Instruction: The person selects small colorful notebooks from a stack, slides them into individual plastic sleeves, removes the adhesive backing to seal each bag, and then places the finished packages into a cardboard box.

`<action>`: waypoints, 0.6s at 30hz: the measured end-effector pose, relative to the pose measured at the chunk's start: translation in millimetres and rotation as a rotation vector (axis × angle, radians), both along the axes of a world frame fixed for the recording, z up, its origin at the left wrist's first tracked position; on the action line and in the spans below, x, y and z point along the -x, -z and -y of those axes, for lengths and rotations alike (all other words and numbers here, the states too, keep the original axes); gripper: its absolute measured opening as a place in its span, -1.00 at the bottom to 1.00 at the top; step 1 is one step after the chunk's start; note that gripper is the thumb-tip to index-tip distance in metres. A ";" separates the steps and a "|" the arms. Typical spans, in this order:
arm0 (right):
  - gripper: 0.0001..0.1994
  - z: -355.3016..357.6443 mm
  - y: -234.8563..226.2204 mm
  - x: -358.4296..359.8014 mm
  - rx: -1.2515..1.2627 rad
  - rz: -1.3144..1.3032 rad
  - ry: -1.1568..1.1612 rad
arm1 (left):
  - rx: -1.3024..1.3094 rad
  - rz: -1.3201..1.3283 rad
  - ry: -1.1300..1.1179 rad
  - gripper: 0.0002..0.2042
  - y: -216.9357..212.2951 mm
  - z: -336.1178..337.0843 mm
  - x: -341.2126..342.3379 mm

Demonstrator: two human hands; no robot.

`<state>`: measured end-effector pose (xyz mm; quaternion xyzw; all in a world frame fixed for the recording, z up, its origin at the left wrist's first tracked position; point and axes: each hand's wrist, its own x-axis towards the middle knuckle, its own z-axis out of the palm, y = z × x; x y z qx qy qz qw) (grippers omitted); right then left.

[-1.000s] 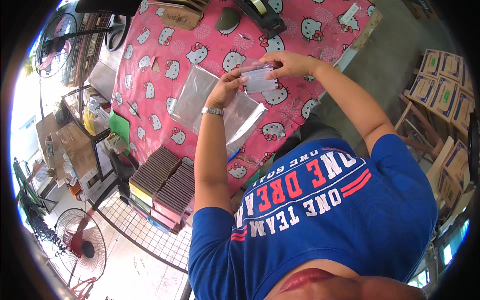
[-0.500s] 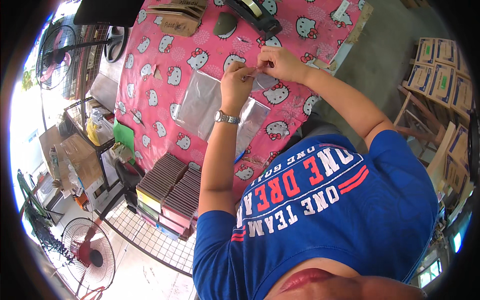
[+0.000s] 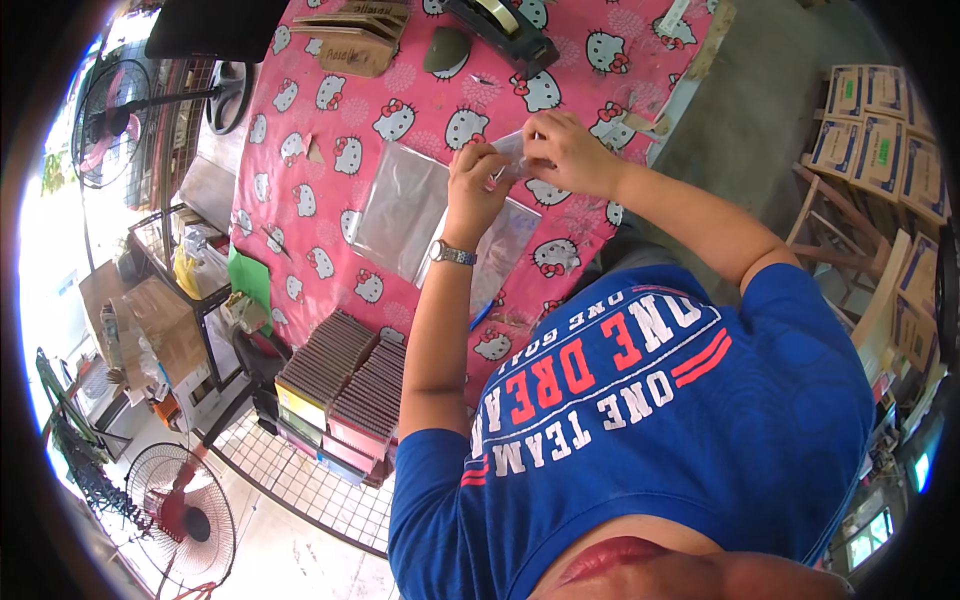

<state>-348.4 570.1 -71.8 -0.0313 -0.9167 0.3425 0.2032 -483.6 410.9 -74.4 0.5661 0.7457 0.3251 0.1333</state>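
Over the table with the pink patterned cover, my left hand and my right hand are close together. Both have their fingers pinched on a small clear plastic bag, which partly shows between and behind them. Below the hands lie clear plastic sheets or bags: one stack flat to the left of my left wrist, another to its right. A silver watch is on my left wrist. The fingertips of both hands partly hide the plastic they grip.
A black tape dispenser, a dark rounded piece and cardboard pieces stand at the far side. Stacked notebook-like bundles sit at the near left, above a wire rack. A fan is lower left; cartons are piled at right.
My right hand has moved slightly right and down, its fingers more bent. The plastic between the hands now shows more spread out. My left hand keeps its grip with little movement.
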 end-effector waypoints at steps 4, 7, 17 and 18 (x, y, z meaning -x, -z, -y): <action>-0.84 -1.4 -0.9 7.2 0.062 0.114 0.058 | 0.016 0.097 -0.223 -0.78 3.6 -3.0 -5.3; -0.83 -11.4 -9.0 18.8 0.239 0.215 0.028 | 0.047 0.070 -0.315 -0.79 2.1 -5.5 -5.4; -0.69 -148.6 47.5 83.4 0.253 0.231 0.575 | 0.259 -0.052 -0.396 -0.82 -24.1 -20.1 -18.7; -0.69 -145.9 52.5 82.7 0.252 0.232 0.560 | 0.260 -0.050 -0.411 -0.82 -26.8 -21.4 -19.3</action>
